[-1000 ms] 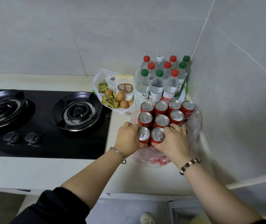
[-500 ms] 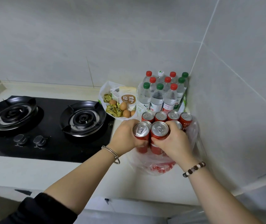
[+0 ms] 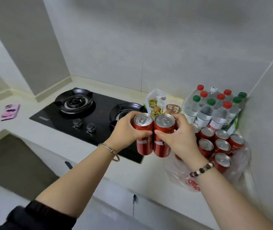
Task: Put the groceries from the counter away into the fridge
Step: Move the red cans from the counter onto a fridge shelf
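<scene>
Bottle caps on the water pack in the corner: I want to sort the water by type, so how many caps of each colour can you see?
Red caps: 5
Green caps: 4
White cap: 1
Total: 10 caps in view

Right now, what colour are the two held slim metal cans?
The slim cans are red with silver tops; head view.

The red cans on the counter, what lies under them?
A clear plastic bag with red print lies under the standing cans and sticks out in front of them. Its part beneath them is covered, so anything else there cannot be seen.
</scene>
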### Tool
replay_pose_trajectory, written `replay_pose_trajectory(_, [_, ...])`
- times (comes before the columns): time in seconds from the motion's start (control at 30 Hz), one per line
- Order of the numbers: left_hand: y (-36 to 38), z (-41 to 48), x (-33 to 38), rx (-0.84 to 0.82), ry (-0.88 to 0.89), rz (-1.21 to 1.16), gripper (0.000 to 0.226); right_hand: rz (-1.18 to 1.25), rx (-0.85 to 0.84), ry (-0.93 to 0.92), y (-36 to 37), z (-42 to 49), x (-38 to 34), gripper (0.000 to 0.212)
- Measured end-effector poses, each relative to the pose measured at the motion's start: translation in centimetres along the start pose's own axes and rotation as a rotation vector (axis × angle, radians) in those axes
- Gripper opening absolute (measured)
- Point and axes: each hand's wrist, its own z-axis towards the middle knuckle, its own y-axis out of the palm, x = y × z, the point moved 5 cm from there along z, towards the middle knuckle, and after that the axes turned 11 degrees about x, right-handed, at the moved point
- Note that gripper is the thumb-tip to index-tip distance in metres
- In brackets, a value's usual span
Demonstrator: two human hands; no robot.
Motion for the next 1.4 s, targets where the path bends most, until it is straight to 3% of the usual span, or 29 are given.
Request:
replay_pose_trajectory(0.3, [-14.7, -6.1, -4.0, 0.335, -0.15, 0.093, 0.052, 0.165, -0.324, -0.128, 12.3, -4.5, -7.4, 0.049])
replay_pose_trajectory(0.67, [-27.7, -18.5, -6.5, 0.85, -0.398, 0.186, 0.055, 0.359, -0.891, -0.236, 24.7, -13.6, -15.5, 0.052])
replay_pose_trajectory(1.07, [-29.4, -38.0, -2.7, 1.446, -0.63, 0.235, 0.047, 0.569, -1.397, -0.407, 27.8, -29.4, -21.1, 0.04])
replay_pose_trajectory(1.4, [-25.9, -55.8, 5.0, 1.893, -0.719, 0.359, 0.048, 0.759, -1.841, -0.601, 20.6, -47.3, -25.3, 0.041])
